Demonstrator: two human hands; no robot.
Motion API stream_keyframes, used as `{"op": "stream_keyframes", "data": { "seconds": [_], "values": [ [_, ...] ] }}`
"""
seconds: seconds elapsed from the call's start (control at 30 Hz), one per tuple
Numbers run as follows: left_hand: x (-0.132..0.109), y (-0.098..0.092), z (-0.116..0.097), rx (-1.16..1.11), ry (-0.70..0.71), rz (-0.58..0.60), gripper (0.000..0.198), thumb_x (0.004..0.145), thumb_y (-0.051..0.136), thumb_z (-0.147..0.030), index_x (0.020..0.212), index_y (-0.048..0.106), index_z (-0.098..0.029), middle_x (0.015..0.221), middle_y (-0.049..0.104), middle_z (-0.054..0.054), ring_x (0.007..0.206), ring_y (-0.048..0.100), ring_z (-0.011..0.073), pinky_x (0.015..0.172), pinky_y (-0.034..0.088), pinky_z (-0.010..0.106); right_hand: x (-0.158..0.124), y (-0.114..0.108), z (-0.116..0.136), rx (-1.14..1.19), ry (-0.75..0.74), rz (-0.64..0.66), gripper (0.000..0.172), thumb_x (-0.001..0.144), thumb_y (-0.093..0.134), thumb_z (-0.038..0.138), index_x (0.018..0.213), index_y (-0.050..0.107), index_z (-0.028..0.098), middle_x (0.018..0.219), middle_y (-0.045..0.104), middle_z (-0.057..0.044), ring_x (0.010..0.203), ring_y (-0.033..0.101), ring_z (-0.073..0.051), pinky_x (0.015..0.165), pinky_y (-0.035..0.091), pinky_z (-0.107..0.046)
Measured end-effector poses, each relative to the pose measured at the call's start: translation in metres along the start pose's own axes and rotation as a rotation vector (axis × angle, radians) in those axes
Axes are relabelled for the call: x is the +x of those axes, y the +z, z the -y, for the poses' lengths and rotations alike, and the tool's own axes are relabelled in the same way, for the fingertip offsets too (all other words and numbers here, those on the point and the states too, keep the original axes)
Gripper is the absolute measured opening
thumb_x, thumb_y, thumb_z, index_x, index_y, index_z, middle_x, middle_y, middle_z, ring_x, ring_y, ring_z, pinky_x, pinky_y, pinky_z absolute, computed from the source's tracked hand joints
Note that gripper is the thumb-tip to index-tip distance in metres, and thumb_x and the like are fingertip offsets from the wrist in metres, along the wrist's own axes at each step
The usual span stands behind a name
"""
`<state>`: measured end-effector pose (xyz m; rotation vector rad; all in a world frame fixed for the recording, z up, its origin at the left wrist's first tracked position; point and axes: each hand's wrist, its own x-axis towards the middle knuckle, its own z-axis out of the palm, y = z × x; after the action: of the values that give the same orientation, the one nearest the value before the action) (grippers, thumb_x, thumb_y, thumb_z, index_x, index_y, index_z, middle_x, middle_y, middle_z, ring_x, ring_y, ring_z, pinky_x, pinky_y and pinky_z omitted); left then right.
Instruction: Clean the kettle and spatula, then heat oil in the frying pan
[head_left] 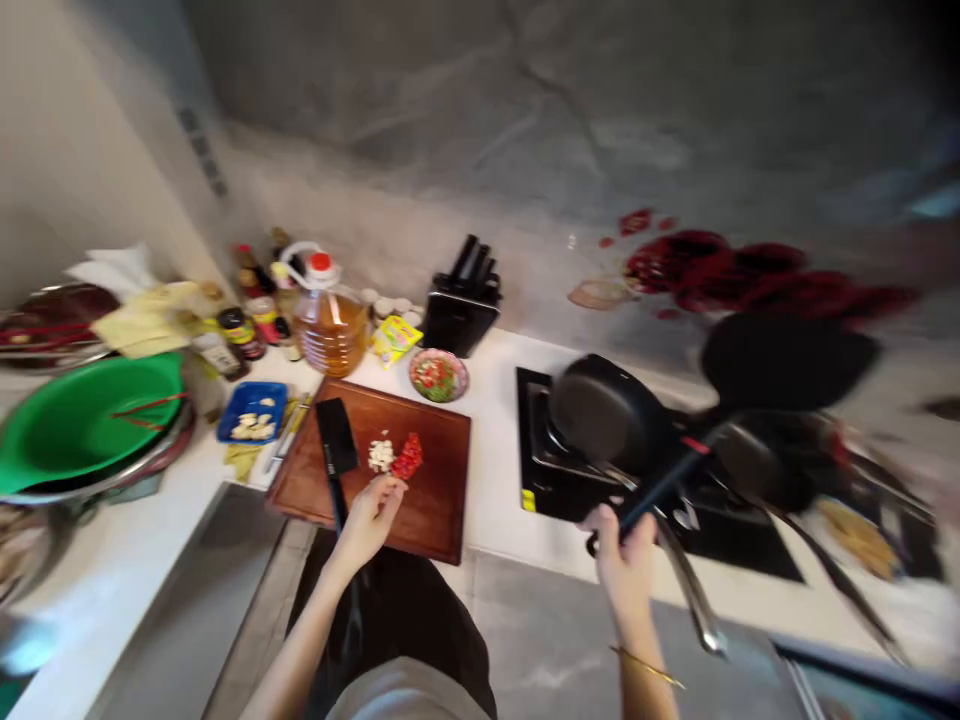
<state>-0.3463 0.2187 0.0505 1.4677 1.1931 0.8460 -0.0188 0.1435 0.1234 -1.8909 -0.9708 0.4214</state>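
Observation:
My right hand [628, 565] is wrapped around the dark handle of a black spatula [791, 362], whose broad blurred head is raised over the stove. Below it, a black pan [607, 415] sits tilted on the left burner. My left hand [371, 522] has its fingers pinched together at the near edge of the chopped red pepper [409, 457]; what they hold, if anything, is hidden. Chopped garlic [381, 456] lies beside the pepper on the brown cutting board [442, 500]. A black cleaver [337, 437] rests at the board's left, its handle toward me.
A second pan [765, 465] stands on the right of the stove [536, 480]. Behind the board are a bowl of chopped vegetables [439, 376], a knife block [461, 315] and an oil jug [330, 330]. A blue tray [232, 425] with garlic and a green basin [82, 420] stand left.

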Motion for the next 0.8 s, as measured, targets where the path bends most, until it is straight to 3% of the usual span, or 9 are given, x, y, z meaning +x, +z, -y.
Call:
{"op": "stream_keyframes", "data": {
  "seconds": [0.07, 0.13, 0.23, 0.3, 0.4, 0.47, 0.53, 0.6, 0.8],
  "values": [
    [0.023, -0.030, -0.002, -0.037, 0.000, -0.089, 0.022, 0.092, 0.046, -0.036, 0.093, 0.061, -0.020, 0.093, 0.069, 0.005, 0.086, 0.065, 0.0165, 0.080, 0.051, 0.029, 0.030, 0.028, 0.030, -0.007, -0.077, 0.110, 0.036, 0.078, 0.059, 0.058, 0.095, 0.052, 0.027, 0.078, 0.062, -0.005, 0.068, 0.065, -0.025, 0.066, 0.055, -0.045],
    [0.046, -0.067, -0.005, -0.049, 0.016, -0.184, 0.022, 0.092, 0.046, -0.036, 0.093, 0.061, -0.020, 0.093, 0.068, 0.005, 0.087, 0.065, 0.0161, 0.080, 0.050, 0.028, 0.056, 0.075, 0.079, -0.071, -0.164, 0.230, 0.031, 0.076, 0.060, 0.060, 0.083, 0.058, 0.030, 0.083, 0.064, -0.008, 0.072, 0.065, -0.029, 0.066, 0.053, -0.047],
    [0.075, -0.122, -0.005, -0.054, 0.063, -0.282, 0.022, 0.092, 0.046, -0.034, 0.095, 0.062, -0.019, 0.095, 0.068, 0.005, 0.089, 0.064, 0.0163, 0.081, 0.049, 0.028, 0.087, 0.173, 0.172, -0.067, -0.304, 0.356, 0.036, 0.074, 0.062, 0.060, 0.081, 0.061, 0.025, 0.079, 0.065, -0.007, 0.078, 0.064, -0.029, 0.070, 0.052, -0.044],
    [0.090, -0.153, -0.001, -0.059, 0.088, -0.307, 0.022, 0.092, 0.046, -0.034, 0.094, 0.062, -0.019, 0.094, 0.068, 0.006, 0.089, 0.064, 0.0165, 0.082, 0.049, 0.028, 0.107, 0.246, 0.231, -0.066, -0.348, 0.491, 0.046, 0.069, 0.065, 0.063, 0.071, 0.060, 0.018, 0.068, 0.062, -0.005, 0.071, 0.064, -0.026, 0.065, 0.051, -0.038],
    [0.105, -0.190, 0.009, -0.056, 0.107, -0.331, 0.021, 0.092, 0.047, -0.034, 0.093, 0.062, -0.019, 0.092, 0.068, 0.005, 0.088, 0.064, 0.0165, 0.082, 0.049, 0.028, 0.138, 0.345, 0.297, -0.172, -0.354, 0.459, 0.056, 0.068, 0.061, 0.069, 0.069, 0.063, 0.013, 0.064, 0.062, -0.006, 0.068, 0.063, -0.024, 0.060, 0.047, -0.031],
    [0.115, -0.208, 0.016, -0.050, 0.109, -0.354, 0.020, 0.091, 0.047, -0.033, 0.093, 0.062, -0.019, 0.091, 0.068, 0.005, 0.087, 0.064, 0.0165, 0.081, 0.049, 0.028, 0.153, 0.393, 0.325, -0.268, -0.407, 0.428, 0.059, 0.066, 0.063, 0.070, 0.079, 0.067, 0.013, 0.071, 0.066, -0.007, 0.072, 0.064, -0.024, 0.061, 0.046, -0.029],
    [0.128, -0.221, 0.020, -0.045, 0.104, -0.365, 0.019, 0.091, 0.048, -0.032, 0.092, 0.062, -0.019, 0.090, 0.068, 0.005, 0.086, 0.064, 0.0163, 0.080, 0.049, 0.028, 0.161, 0.424, 0.340, -0.398, -0.441, 0.391, 0.063, 0.063, 0.065, 0.072, 0.087, 0.068, 0.013, 0.078, 0.068, -0.010, 0.076, 0.065, -0.025, 0.062, 0.047, -0.029],
    [0.146, -0.230, 0.022, -0.046, 0.108, -0.361, 0.017, 0.091, 0.048, -0.030, 0.091, 0.061, -0.019, 0.089, 0.069, 0.005, 0.084, 0.065, 0.0159, 0.079, 0.050, 0.028, 0.163, 0.441, 0.344, -0.533, -0.442, 0.356, 0.066, 0.061, 0.065, 0.073, 0.089, 0.068, 0.013, 0.083, 0.069, -0.013, 0.079, 0.066, -0.027, 0.064, 0.048, -0.030],
    [0.222, -0.230, 0.007, -0.039, 0.160, -0.373, 0.011, 0.089, 0.049, -0.019, 0.091, 0.060, -0.019, 0.092, 0.070, 0.005, 0.083, 0.065, 0.0148, 0.072, 0.051, 0.026, 0.168, 0.451, 0.340, -0.748, -0.532, 0.386, 0.057, 0.069, 0.062, 0.068, 0.085, 0.069, 0.014, 0.083, 0.069, -0.013, 0.077, 0.066, -0.025, 0.059, 0.045, -0.026]
  ]
}}
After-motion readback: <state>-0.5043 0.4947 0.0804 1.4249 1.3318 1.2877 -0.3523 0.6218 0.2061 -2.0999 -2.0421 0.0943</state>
